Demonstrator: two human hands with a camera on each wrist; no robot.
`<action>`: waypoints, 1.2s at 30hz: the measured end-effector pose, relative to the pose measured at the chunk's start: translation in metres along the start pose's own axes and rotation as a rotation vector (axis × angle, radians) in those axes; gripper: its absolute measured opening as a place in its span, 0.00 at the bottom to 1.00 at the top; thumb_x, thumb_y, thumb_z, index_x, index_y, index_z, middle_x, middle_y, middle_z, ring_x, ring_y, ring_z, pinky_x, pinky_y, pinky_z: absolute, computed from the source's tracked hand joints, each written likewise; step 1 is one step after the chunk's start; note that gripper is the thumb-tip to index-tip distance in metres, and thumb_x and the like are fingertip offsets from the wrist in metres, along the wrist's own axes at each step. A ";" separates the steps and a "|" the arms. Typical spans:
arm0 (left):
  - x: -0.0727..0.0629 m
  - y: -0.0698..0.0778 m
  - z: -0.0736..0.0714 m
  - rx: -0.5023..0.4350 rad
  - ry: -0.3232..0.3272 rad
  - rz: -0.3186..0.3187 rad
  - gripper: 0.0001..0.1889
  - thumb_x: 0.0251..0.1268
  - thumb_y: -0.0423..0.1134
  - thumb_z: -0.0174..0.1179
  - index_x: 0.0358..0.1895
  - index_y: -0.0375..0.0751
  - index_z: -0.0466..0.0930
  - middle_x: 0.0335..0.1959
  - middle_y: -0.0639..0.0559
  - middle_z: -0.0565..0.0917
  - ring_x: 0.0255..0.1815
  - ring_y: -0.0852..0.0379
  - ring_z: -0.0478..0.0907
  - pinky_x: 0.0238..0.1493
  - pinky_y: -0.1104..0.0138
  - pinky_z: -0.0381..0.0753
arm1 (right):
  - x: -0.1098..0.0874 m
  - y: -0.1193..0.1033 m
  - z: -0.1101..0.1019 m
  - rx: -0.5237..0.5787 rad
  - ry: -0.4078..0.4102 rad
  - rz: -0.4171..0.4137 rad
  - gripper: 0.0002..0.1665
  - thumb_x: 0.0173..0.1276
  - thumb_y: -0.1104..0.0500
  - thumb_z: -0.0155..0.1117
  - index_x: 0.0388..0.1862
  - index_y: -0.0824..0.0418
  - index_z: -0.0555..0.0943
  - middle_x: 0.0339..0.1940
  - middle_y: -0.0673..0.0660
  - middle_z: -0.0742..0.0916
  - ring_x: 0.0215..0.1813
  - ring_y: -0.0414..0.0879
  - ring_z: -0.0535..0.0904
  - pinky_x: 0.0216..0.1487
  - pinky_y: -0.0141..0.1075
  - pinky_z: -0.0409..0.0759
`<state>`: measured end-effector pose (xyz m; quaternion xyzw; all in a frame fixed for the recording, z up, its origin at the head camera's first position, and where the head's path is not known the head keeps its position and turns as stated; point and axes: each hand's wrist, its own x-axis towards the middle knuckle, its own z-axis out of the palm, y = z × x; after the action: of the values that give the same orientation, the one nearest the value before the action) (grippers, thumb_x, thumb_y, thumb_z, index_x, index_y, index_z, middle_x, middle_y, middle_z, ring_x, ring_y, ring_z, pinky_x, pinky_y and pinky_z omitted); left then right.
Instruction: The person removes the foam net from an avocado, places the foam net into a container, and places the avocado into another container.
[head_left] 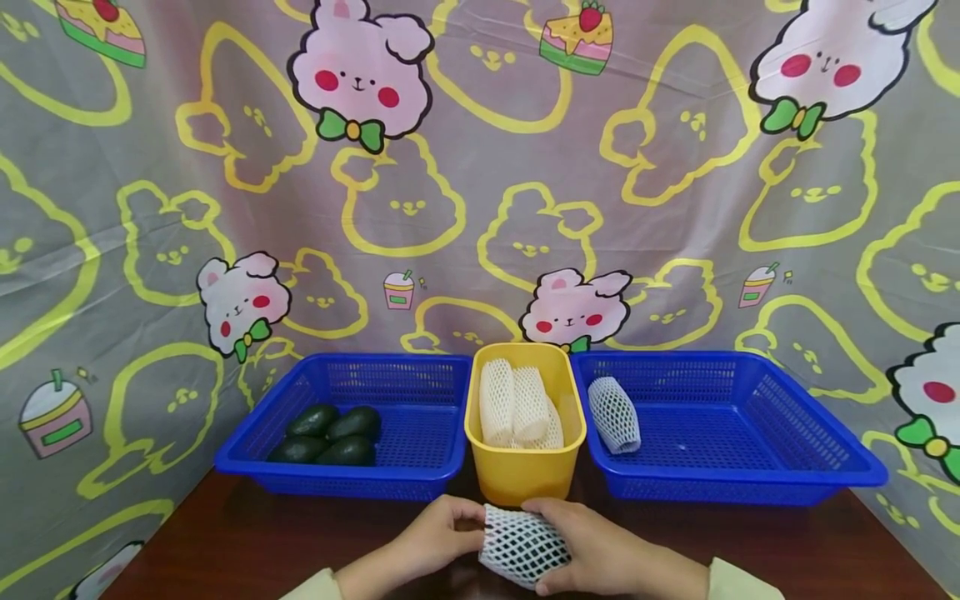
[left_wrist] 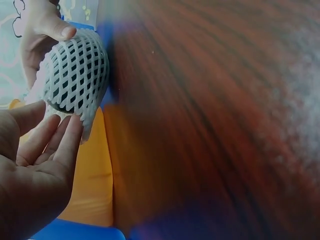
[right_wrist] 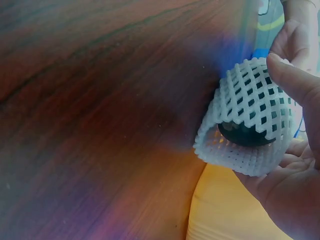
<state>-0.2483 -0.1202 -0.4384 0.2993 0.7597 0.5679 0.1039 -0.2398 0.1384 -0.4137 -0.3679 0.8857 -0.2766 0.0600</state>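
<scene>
A dark green avocado sits inside a white foam net sleeve, low in front of the yellow bin. My right hand grips the sleeved avocado from the right, thumb on the near side and fingers on the far side. At the sleeve's left end, my left hand pinches the net's rim between thumb and fingers. The left wrist view shows those left fingers at the rim, with the avocado's dark end just inside. In the right wrist view the sleeve's other end gapes past the avocado.
Several bare avocados lie in the left blue basket. The yellow bin between the baskets holds several folded foam nets. One sleeved avocado lies at the left side of the right blue basket. All stand on a brown wooden table.
</scene>
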 end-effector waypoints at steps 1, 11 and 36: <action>0.000 0.000 0.001 0.001 0.000 0.000 0.07 0.59 0.30 0.63 0.39 0.32 0.85 0.35 0.54 0.85 0.34 0.65 0.80 0.37 0.72 0.79 | 0.000 0.000 -0.001 0.001 -0.002 0.000 0.47 0.51 0.38 0.76 0.64 0.59 0.70 0.55 0.48 0.79 0.53 0.39 0.73 0.55 0.40 0.74; 0.002 -0.001 0.003 0.019 0.006 -0.024 0.06 0.55 0.26 0.61 0.37 0.30 0.84 0.32 0.51 0.85 0.29 0.66 0.78 0.32 0.74 0.77 | -0.006 0.002 -0.009 0.072 -0.002 0.009 0.47 0.52 0.39 0.75 0.64 0.62 0.71 0.55 0.48 0.79 0.54 0.39 0.74 0.56 0.39 0.73; 0.007 0.004 0.009 -0.021 -0.017 -0.060 0.12 0.53 0.23 0.58 0.42 0.29 0.81 0.36 0.50 0.84 0.33 0.66 0.79 0.35 0.74 0.78 | -0.016 0.021 -0.011 0.156 0.004 -0.066 0.27 0.58 0.46 0.73 0.52 0.59 0.80 0.39 0.39 0.83 0.39 0.31 0.78 0.39 0.31 0.78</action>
<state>-0.2481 -0.1083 -0.4364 0.2801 0.7614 0.5699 0.1302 -0.2443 0.1661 -0.4172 -0.3905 0.8491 -0.3473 0.0777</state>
